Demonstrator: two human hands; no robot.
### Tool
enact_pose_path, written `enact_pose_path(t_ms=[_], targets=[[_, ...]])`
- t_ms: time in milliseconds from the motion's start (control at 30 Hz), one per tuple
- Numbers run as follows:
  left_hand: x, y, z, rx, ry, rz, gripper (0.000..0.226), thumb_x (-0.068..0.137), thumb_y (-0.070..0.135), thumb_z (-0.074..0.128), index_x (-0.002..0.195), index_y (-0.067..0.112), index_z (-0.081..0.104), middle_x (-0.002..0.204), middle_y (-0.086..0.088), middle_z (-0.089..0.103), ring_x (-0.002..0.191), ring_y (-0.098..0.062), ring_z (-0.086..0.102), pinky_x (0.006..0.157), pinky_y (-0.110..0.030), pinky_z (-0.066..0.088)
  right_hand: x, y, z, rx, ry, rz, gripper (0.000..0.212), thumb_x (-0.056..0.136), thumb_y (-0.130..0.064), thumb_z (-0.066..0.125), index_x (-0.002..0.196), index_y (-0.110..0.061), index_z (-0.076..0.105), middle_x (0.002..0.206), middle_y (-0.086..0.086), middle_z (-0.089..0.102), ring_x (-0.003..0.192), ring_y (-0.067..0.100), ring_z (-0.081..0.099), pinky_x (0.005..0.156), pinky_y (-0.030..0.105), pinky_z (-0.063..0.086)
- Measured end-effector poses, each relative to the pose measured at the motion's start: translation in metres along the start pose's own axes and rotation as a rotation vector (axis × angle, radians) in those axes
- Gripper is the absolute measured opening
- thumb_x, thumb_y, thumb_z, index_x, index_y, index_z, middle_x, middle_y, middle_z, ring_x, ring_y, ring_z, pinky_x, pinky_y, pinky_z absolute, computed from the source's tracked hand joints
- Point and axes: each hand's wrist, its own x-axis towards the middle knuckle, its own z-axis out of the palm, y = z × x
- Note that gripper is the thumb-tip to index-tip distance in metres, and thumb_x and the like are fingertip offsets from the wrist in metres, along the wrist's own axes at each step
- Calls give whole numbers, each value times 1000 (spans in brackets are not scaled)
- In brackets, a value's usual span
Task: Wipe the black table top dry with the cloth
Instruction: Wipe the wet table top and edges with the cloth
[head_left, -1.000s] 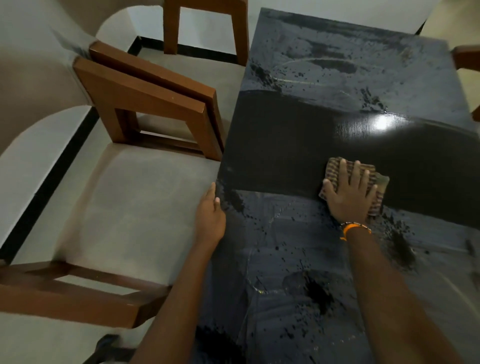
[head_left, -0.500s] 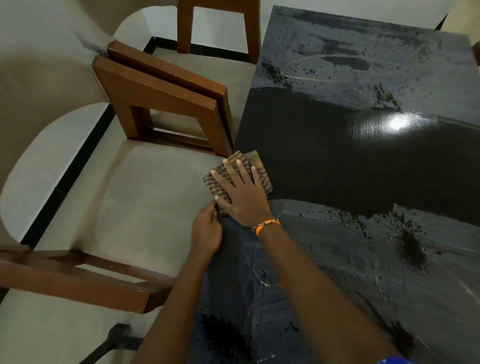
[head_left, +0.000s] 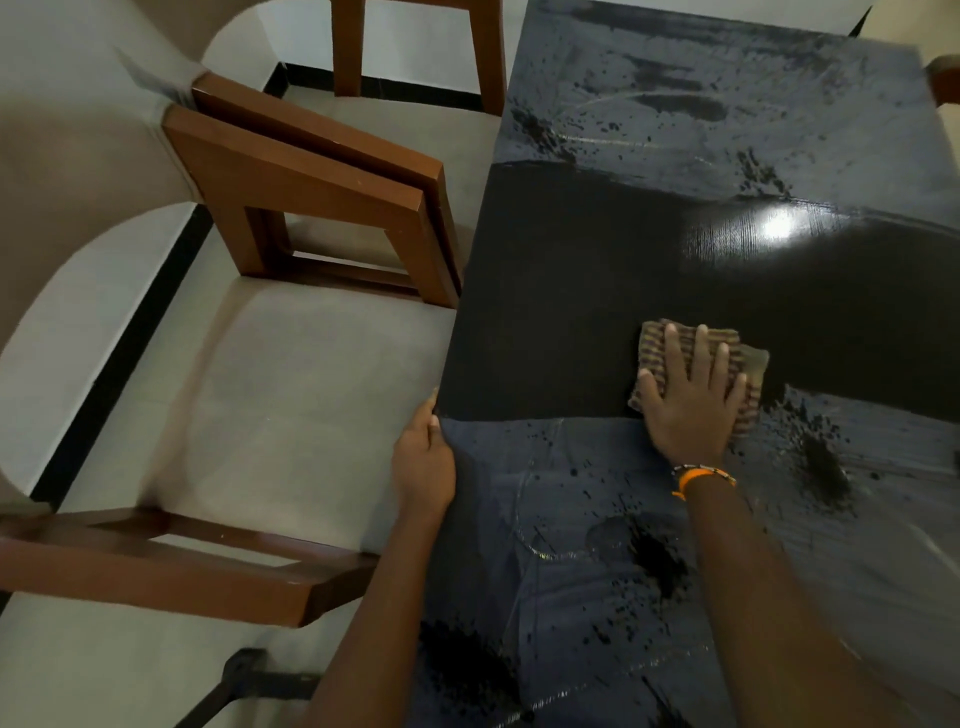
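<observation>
The black table top (head_left: 597, 291) fills the right side of the view. A clean dark band runs across its middle; the near and far parts look hazy, with streaks and dark splotches. A folded brown striped cloth (head_left: 655, 344) lies on the table at the near edge of the dark band. My right hand (head_left: 688, 402) presses flat on the cloth, fingers spread, an orange band on the wrist. My left hand (head_left: 423, 462) rests on the table's left edge, fingers curled over it.
Two brown wooden chair frames (head_left: 311, 182) stand tight against the table's left edge at the far side. Another wooden frame (head_left: 171, 566) lies low at the near left. The pale tiled floor (head_left: 285, 389) lies between them. A chair part (head_left: 943, 78) shows at the far right.
My right hand has slid the cloth from the table's left edge back to the right, toward the middle. The left hand stays on the left edge.
</observation>
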Motion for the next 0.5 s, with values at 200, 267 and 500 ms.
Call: enact_pose_path(t_ms=[200, 267, 500], targets=[[1, -3, 0, 20, 7, 28, 38, 99, 12, 31, 133, 14, 49, 128, -8, 58, 117, -20, 53, 96, -22, 37, -17, -97, 18, 40, -46, -125, 65, 89, -45, 40, 148, -31, 18, 159, 7, 11, 145, 34, 9, 114, 57, 1], [1, -5, -1, 37, 4, 49, 38, 99, 10, 32, 132, 13, 50, 128, -7, 58, 115, -17, 52, 95, -21, 36, -28, -133, 23, 54, -78, -288, 66, 88, -45, 41, 148, -30, 18, 159, 8, 11, 145, 34, 8, 114, 56, -2], [-14, 10, 13, 379, 173, 67, 36, 93, 8, 41, 127, 4, 52, 129, -18, 51, 119, -35, 45, 96, -42, 41, -40, -128, 21, 24, -164, -729, 61, 91, -47, 38, 147, -32, 22, 158, 1, 16, 145, 26, 13, 116, 49, 6]])
